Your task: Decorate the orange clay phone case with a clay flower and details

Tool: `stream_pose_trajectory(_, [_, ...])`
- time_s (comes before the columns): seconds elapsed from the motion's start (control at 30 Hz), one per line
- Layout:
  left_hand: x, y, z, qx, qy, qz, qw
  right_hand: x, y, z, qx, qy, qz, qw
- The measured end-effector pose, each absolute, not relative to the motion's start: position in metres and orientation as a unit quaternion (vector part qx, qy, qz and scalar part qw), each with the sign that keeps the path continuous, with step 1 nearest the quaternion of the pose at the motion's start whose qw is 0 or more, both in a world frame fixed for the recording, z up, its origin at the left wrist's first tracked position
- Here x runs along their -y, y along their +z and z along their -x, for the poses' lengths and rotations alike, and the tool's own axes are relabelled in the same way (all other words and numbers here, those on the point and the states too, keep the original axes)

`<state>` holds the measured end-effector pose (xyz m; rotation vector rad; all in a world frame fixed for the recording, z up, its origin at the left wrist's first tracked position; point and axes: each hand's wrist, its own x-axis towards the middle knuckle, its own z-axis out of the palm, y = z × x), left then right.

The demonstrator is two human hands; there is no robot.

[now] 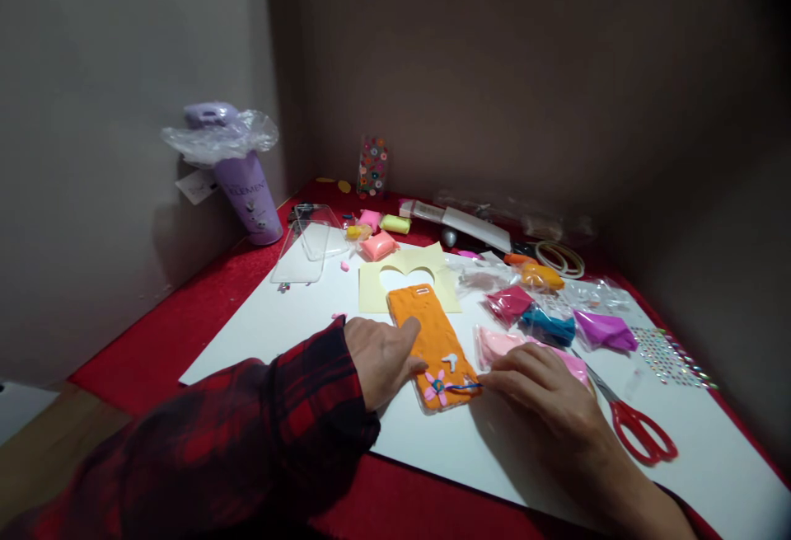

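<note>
1. Head view: orange phone case (426, 334) on white board (272, 334) over red tabletop (154, 350), below heart cutout paper (375, 297).
2. Left hand (378, 357) on case's left edge, thumb on top; can't tell if closed around it.
3. Right hand (549, 383) bunched at blue strand's (461, 387) end, lower right corner; pinch unclear.
4. Pink flower (431, 396) low on case; red-handled scissors (643, 433) right.

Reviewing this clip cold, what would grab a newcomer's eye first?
Probably the bright orange phone case in the middle, with a pink flower near its lower end; the left hand rests on it, and the right hand is at its lower right corner. Next might come the lilac tumbler at the far left, clear plastic around its top, and the red-handled scissors right of the right hand.
</note>
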<state>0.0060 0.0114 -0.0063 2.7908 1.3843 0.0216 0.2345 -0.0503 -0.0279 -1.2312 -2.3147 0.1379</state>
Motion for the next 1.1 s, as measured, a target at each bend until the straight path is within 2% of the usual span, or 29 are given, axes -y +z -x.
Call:
stream_pose_trajectory(0.5, [-0.011, -0.007, -0.006, -0.446, 0.002, -0.895, 0.010, 0.051, -0.033, -0.230, 0.832, 0.053, 0.481, 0.272])
stream_pose_trajectory(0.73, [-0.010, 0.002, -0.007, -0.448, -0.006, -0.893, 0.028, 0.049, -0.031, -0.237, 0.822, 0.095, 0.479, 0.291])
stream_pose_trajectory(1.1, [-0.011, -0.004, -0.006, -0.444, -0.002, -0.896, 0.009, 0.050, -0.034, -0.234, 0.834, 0.062, 0.472, 0.278])
